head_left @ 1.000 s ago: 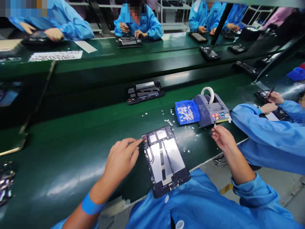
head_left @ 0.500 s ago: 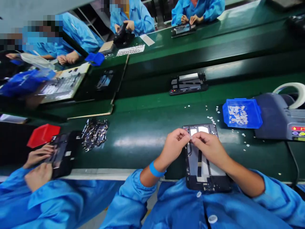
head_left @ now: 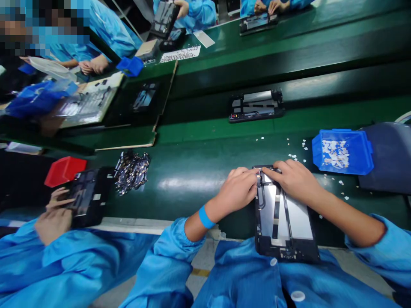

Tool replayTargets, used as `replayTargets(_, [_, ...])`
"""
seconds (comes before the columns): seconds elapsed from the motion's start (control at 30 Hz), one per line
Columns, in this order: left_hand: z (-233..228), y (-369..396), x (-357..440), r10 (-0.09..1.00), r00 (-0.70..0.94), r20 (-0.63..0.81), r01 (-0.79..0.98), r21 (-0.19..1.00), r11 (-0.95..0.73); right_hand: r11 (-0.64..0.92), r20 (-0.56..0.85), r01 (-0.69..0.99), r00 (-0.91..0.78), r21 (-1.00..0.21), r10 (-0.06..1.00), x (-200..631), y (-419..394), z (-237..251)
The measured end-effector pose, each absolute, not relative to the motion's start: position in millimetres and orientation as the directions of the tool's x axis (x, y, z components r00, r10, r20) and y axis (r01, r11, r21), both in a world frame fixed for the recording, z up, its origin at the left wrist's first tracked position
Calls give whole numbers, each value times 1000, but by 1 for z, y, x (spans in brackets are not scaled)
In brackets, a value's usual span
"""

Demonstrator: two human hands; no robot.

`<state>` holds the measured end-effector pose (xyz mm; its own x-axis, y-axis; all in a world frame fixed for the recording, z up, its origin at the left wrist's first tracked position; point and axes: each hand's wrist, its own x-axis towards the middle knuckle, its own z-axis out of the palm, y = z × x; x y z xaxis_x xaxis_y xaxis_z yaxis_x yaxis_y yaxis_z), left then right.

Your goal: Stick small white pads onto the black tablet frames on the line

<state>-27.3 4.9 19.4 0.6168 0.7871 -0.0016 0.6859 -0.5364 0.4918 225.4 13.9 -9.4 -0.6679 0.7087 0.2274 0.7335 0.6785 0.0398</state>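
Note:
An opened black tablet (head_left: 298, 214), its inside facing up with silver panels and dark ribbon cables, lies at the table's front edge before me. At its upper left corner is my left hand (head_left: 237, 190), the fingers bent and pressed together at the edge, tips on the corner. My right hand (head_left: 297, 182) lies across the tablet's top end, one digit stretched left toward the same corner and the others apart from it. Any small piece under the fingertips is too small to make out. Small white pieces (head_left: 292, 156) lie scattered just beyond the tablet.
A blue bin (head_left: 366, 149) of white pieces stands right, beside a dark grey machine (head_left: 390, 158). Another opened tablet (head_left: 256, 106) lies farther back. Left are a pile of small metallic parts (head_left: 132, 173), a red bin (head_left: 66, 171) and a co-worker's hands (head_left: 56, 218) on another tablet.
My hands have parted from a pinch held together above the tablet and come down onto its top end. Across the table, a co-worker has raised a tablet. The view has shifted slightly.

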Motion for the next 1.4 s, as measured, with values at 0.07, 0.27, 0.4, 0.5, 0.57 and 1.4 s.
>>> replayTargets(0.07, [18,6,-25,777,629,-14,697,454,-556,696,212,717,-687,42,695,227,14,-10])
replayTargets(0.27, [27,11,-23,768,639,-41,693,465,-551,745,202,665,-738,55,644,233,18,-8])
replayTargets(0.4, [28,22,-20,823,568,15,621,647,-441,775,185,630,-769,56,612,236,25,-9])
replayTargets(0.5, [20,35,-15,861,508,14,565,749,-345,783,195,621,-773,34,604,237,29,-12])
replayTargets(0.57, [14,42,-12,868,496,-30,579,756,-305,780,217,625,-764,18,607,238,30,-13])
replayTargets(1.4, [1,50,2,891,449,-62,695,651,-305,772,292,634,-733,-32,614,234,29,-16])
